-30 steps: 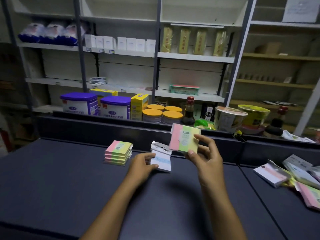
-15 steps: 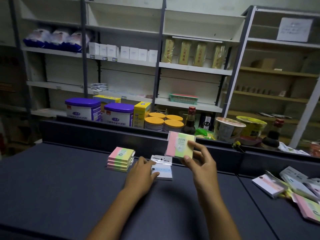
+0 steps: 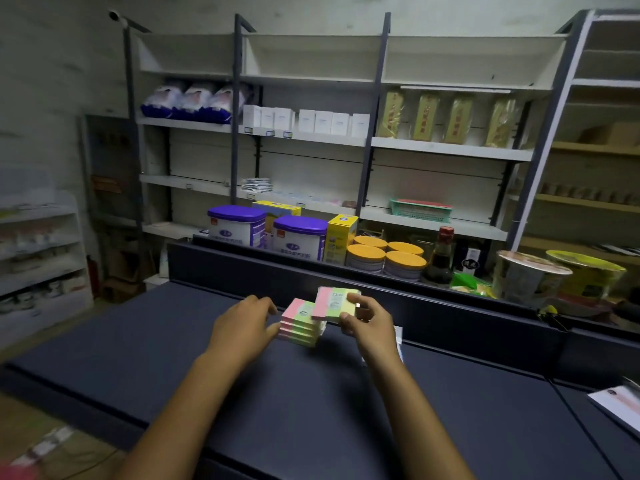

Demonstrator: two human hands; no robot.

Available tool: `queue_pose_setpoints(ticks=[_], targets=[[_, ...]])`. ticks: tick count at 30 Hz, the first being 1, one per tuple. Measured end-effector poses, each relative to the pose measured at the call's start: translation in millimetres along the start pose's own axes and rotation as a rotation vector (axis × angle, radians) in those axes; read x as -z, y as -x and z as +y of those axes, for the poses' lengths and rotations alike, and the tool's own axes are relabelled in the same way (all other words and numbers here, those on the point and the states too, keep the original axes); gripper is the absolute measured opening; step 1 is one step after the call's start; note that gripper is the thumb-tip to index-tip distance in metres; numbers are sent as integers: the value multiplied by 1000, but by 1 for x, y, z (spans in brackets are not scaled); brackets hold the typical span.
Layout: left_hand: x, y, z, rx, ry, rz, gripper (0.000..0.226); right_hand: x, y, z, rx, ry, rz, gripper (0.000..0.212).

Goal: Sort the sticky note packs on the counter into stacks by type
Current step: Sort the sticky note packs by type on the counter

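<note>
Two hands close in on the same pile now. Right hand point(image 3: 365, 318) pinches a pink-green-yellow pack point(image 3: 334, 303) between thumb at the near edge and fingers over the right side, holding it tilted, just above and slightly right of the matching stack point(image 3: 300, 323) on the desk point(image 3: 311, 410). So the drop lies down and a touch to the left, and the pack's colour bands already run the same way as those below. Left hand point(image 3: 244, 329) sits at the stack's left side, fingers loosely curved, thumb touching its near-left edge; it looks to be steadying, not gripping. Right hand is plainly the one to finish this. Against half a second ago, the pack has travelled leftward from over the white packs point(image 3: 398, 336), which now peek out behind the right wrist, and the left hand has left those white packs for the coloured stack. Unsorted packs point(image 3: 616, 403) wait far right.
</note>
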State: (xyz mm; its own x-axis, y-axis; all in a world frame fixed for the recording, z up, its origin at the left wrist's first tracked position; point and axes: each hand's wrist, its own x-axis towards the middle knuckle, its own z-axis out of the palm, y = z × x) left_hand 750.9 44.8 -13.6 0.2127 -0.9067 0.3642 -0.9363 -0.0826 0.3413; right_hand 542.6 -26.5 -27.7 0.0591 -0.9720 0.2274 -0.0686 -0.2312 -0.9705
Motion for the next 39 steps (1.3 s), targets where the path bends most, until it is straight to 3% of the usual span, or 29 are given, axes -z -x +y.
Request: queue_pose_setpoints(ticks=[12, 18, 24, 27, 34, 39], targets=[[4, -3, -38, 29, 29, 17, 27, -50, -37, 20, -31, 290, -24, 30], [-3, -5, -44, 19, 36, 2, 29, -56, -37, 33, 102, 692, -39, 32], [-14, -6, -34, -10, 62, -17, 28, -48, -31, 27, 195, 741, -86, 34], [-18, -5, -15, -44, 80, -24, 25, -20, -24, 21, 236, 760, -114, 35], [-26, 7, 73, -179, 111, -86, 25, 96, 13, -7, 138, 1161, -233, 41], [-44, 36, 163, -337, 134, -179, 30, 196, 62, -22, 39, 1310, -182, 45]])
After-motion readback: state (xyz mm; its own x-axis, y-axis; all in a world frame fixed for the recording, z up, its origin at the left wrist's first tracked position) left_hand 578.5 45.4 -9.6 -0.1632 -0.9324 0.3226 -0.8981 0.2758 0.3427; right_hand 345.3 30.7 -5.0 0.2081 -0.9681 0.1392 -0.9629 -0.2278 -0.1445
